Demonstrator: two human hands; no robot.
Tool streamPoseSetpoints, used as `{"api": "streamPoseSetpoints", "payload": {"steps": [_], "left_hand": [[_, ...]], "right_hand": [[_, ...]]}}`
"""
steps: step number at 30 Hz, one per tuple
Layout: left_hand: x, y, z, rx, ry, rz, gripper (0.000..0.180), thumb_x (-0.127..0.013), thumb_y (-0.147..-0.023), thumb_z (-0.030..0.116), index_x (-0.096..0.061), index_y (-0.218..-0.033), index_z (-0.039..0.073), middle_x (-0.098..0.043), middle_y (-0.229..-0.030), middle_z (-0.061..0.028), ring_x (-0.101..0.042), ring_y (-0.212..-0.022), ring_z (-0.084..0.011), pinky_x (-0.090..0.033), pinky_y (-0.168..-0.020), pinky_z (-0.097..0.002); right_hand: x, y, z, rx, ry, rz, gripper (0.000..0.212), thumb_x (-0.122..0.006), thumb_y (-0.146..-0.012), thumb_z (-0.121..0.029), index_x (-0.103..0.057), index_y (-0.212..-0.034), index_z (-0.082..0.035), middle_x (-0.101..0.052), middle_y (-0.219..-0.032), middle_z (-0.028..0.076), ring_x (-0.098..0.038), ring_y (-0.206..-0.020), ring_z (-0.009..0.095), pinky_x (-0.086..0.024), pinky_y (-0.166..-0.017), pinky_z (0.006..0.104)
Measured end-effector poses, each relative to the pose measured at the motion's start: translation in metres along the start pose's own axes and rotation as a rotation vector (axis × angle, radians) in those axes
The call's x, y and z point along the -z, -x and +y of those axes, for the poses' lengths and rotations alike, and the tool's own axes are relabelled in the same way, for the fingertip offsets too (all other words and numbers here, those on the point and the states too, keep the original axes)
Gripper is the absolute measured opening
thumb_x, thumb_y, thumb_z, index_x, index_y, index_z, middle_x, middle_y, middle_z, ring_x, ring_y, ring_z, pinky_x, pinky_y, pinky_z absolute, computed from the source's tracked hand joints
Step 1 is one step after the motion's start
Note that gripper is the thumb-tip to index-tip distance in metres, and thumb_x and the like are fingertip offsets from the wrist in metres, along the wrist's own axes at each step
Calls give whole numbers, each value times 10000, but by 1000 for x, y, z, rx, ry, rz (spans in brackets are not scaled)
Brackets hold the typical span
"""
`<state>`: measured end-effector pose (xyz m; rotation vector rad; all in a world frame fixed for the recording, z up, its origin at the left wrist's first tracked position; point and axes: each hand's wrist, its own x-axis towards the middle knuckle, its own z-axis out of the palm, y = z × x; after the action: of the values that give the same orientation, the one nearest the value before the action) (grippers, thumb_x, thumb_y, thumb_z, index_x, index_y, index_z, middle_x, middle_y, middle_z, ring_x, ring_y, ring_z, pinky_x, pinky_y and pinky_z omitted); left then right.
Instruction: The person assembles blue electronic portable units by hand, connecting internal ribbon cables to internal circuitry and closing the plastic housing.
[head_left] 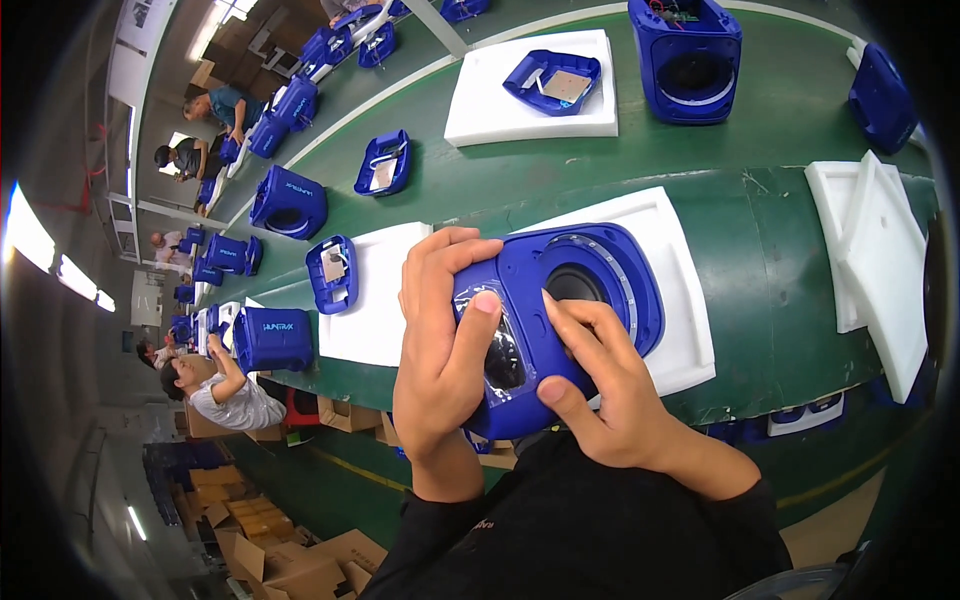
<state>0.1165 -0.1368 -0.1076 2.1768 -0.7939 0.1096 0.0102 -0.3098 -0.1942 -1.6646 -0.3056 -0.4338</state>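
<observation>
We hold a blue speaker housing (560,320) with both hands over a white foam pad (670,300) on the green table (760,250). Our left hand (440,340) wraps its left end, thumb pressed on a clear film patch (503,355). Our right hand (600,390) grips the near edge, fingers curled onto the round speaker opening (580,285). Other blue housings sit farther along the table.

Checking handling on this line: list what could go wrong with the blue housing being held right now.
1. The blue speaker housing is lifted off the white foam pad, gripped by the left hand and right hand; a slip could drop it.
2. Fingers press the clear film, which might crease or tear.
</observation>
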Motion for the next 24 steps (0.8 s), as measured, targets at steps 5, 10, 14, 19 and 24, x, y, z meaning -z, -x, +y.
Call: {"api": "streamPoseSetpoints", "payload": {"steps": [5, 10, 14, 19, 24], "left_hand": [[4, -7, -3, -21, 16, -44, 401, -579, -1063, 225, -672, -1389, 10, -573, -1511, -239, -515, -1444, -393, -300, -1267, -480], [5, -8, -4, -53, 88, -30, 370, -615, -1025, 185, -724, -1327, 0, -609, -1475, -245, -563, -1395, -389, -375, -1227, -482], [7, -12, -8, -70, 120, -10, 373, -658, -1001, 189, -745, -1310, -2, -621, -1458, -253, -593, -1360, -391, -425, -1192, -480], [11, -26, -3, -130, 54, -59, 405, -747, -931, 244, -779, -1251, -2, -641, -1419, -270, -609, -1333, -396, -472, -1150, -477], [11, -26, -1, -144, 41, -89, 390, -766, -891, 243, -797, -1196, 2, -644, -1425, -266, -606, -1319, -386, -470, -1147, -473]], "right_hand": [[-4, -4, 5, -67, -110, -3, 715, -738, -1106, -311, -495, -1637, 101, -536, -1415, 209, -663, -1165, 316, -541, -1054, 377], [-1, -5, 7, -100, -126, -29, 738, -762, -1084, -331, -507, -1637, 87, -559, -1388, 187, -660, -1138, 307, -540, -1046, 383], [12, 1, 19, 182, 201, -37, 853, -854, -976, -448, -564, -1607, 47, -588, -1359, 149, -643, -1136, 296, -528, -983, 393], [2, 13, 37, 222, 202, 60, 853, -987, -766, -328, -692, -1484, 23, -640, -1236, 90, -595, -958, 251, -513, -828, 385], [2, 17, 46, 252, 131, 97, 831, -987, -772, -306, -698, -1476, 27, -657, -1156, 86, -603, -894, 243, -514, -763, 356]]}}
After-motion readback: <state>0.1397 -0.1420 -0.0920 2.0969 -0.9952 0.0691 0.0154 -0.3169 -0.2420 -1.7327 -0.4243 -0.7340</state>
